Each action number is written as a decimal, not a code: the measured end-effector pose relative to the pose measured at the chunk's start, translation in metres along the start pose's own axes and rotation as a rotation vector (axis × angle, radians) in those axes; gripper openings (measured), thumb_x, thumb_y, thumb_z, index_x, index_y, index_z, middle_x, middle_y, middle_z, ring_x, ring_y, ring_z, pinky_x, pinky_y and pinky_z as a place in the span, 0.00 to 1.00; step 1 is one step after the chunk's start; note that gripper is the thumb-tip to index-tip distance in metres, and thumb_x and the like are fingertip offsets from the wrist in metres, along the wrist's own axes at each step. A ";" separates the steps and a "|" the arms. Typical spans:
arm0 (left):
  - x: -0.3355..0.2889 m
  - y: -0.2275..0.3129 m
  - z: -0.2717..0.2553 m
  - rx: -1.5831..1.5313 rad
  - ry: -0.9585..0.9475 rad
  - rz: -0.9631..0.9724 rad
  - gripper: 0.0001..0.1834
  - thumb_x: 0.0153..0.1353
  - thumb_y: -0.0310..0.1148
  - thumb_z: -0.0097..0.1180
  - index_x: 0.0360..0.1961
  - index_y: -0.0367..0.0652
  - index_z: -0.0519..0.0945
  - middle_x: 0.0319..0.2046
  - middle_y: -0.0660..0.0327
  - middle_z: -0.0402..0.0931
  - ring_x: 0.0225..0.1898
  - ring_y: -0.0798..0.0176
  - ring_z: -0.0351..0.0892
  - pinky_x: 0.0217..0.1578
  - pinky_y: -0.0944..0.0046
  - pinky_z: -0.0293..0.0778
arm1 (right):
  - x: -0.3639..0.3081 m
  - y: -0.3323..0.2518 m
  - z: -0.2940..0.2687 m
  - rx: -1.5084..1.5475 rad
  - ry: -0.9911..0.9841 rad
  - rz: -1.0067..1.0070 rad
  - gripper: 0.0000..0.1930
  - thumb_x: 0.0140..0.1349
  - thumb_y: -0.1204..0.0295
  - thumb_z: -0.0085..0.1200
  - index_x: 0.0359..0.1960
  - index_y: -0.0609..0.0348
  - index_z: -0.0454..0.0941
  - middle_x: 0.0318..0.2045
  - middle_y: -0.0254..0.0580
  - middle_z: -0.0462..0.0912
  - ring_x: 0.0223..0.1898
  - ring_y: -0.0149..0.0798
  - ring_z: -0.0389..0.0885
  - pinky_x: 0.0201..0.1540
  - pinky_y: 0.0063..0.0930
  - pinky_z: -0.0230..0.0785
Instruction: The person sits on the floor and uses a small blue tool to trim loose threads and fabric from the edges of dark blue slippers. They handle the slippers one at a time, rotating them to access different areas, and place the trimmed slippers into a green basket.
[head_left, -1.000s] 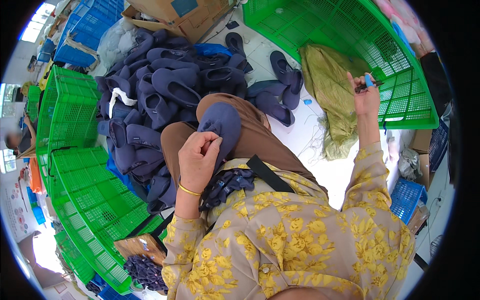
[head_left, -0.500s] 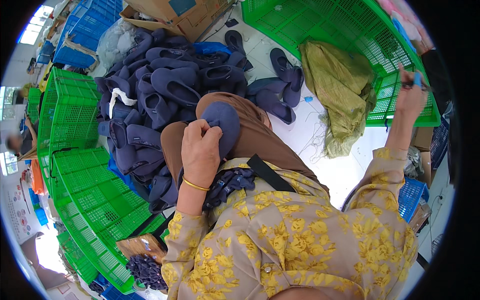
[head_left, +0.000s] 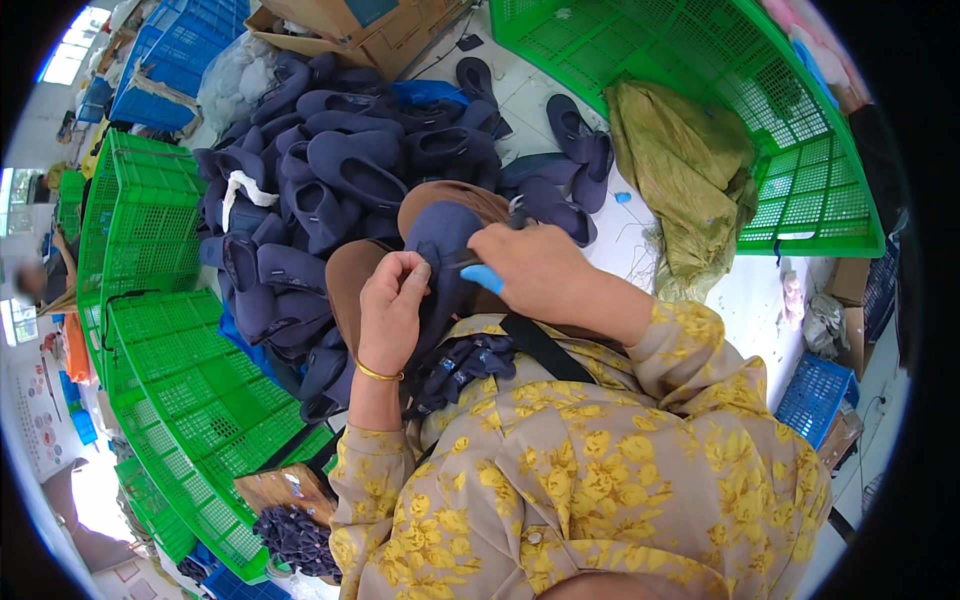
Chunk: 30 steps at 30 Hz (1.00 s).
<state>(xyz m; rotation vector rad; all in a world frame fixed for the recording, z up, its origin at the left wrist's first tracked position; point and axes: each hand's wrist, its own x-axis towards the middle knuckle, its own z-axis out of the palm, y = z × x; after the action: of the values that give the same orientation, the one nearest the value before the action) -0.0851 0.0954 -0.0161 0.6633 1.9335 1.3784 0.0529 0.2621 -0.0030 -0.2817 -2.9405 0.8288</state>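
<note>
A navy fabric shoe [head_left: 443, 232] rests across my lap, its rounded end over my knees. At its left side my left hand [head_left: 392, 310] is closed, thumb and forefinger pinching at the shoe; whether a thread is also between them is too small to tell. From the right comes my right hand [head_left: 550, 275], wrapped around a small dark metal tool [head_left: 517, 212] whose narrow tip is close to the shoe near my left fingertips. The palm hides most of the tool. Blue tape [head_left: 483, 277] covers one right finger. Dark scrap pieces [head_left: 470, 370] lie in my lap.
A big heap of navy shoes [head_left: 355, 165] lies just beyond my knees, more of them on the floor to its right. Green crates [head_left: 200, 400] stand on the left, another green crate [head_left: 810, 190] at the far right. An olive sack [head_left: 680, 180] spills from it.
My right hand has swung in from the far right, over the green crate, to the shoe in my lap. My left hand stays pinched at the shoe, slightly lower.
</note>
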 end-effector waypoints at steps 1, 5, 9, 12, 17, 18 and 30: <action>0.000 -0.002 0.000 -0.025 -0.005 -0.003 0.06 0.66 0.28 0.53 0.34 0.36 0.76 0.26 0.67 0.73 0.29 0.75 0.69 0.33 0.72 0.68 | 0.005 -0.003 0.003 -0.026 -0.005 -0.047 0.11 0.61 0.66 0.54 0.40 0.59 0.71 0.32 0.47 0.78 0.28 0.53 0.80 0.29 0.42 0.72; 0.000 -0.006 0.001 -0.103 -0.015 -0.019 0.06 0.67 0.29 0.53 0.35 0.37 0.76 0.26 0.69 0.72 0.29 0.75 0.68 0.33 0.73 0.67 | 0.011 -0.007 0.008 -0.156 0.018 -0.166 0.11 0.53 0.73 0.56 0.36 0.59 0.69 0.27 0.44 0.75 0.25 0.46 0.81 0.25 0.38 0.71; 0.001 -0.008 0.003 -0.110 -0.020 -0.014 0.06 0.67 0.29 0.53 0.35 0.37 0.76 0.26 0.69 0.72 0.29 0.75 0.68 0.32 0.73 0.67 | 0.012 -0.008 0.010 -0.236 0.011 -0.182 0.12 0.50 0.74 0.58 0.34 0.59 0.70 0.27 0.43 0.77 0.26 0.43 0.82 0.25 0.35 0.72; 0.001 -0.008 0.004 -0.083 -0.011 -0.005 0.06 0.67 0.29 0.53 0.35 0.37 0.76 0.26 0.69 0.72 0.29 0.76 0.68 0.32 0.73 0.66 | 0.012 -0.008 0.012 -0.244 0.014 -0.192 0.11 0.51 0.74 0.57 0.35 0.58 0.69 0.27 0.42 0.76 0.24 0.44 0.81 0.24 0.37 0.70; -0.004 0.000 -0.002 -0.117 0.055 -0.021 0.06 0.66 0.29 0.55 0.37 0.37 0.76 0.28 0.69 0.75 0.29 0.77 0.70 0.32 0.73 0.68 | 0.016 -0.009 0.010 -0.102 -0.081 -0.073 0.09 0.56 0.71 0.55 0.37 0.58 0.71 0.31 0.48 0.79 0.30 0.51 0.82 0.31 0.41 0.73; -0.008 0.007 -0.007 -0.132 0.088 -0.023 0.06 0.66 0.29 0.55 0.37 0.37 0.76 0.29 0.69 0.75 0.29 0.77 0.71 0.32 0.73 0.68 | 0.016 -0.006 0.011 0.002 -0.005 -0.017 0.09 0.59 0.69 0.54 0.38 0.59 0.72 0.32 0.49 0.79 0.33 0.53 0.82 0.33 0.42 0.73; -0.082 -0.014 -0.148 0.462 0.400 -0.086 0.09 0.60 0.29 0.53 0.38 0.39 0.83 0.36 0.58 0.82 0.37 0.62 0.81 0.40 0.65 0.75 | -0.023 0.061 0.012 0.623 0.200 0.412 0.14 0.72 0.60 0.45 0.36 0.59 0.73 0.25 0.31 0.72 0.28 0.25 0.66 0.32 0.21 0.60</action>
<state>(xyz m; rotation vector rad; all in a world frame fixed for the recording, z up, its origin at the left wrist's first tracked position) -0.1446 -0.0591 0.0215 0.5280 2.6104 1.0726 0.0832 0.3030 -0.0459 -0.8640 -2.3129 1.5934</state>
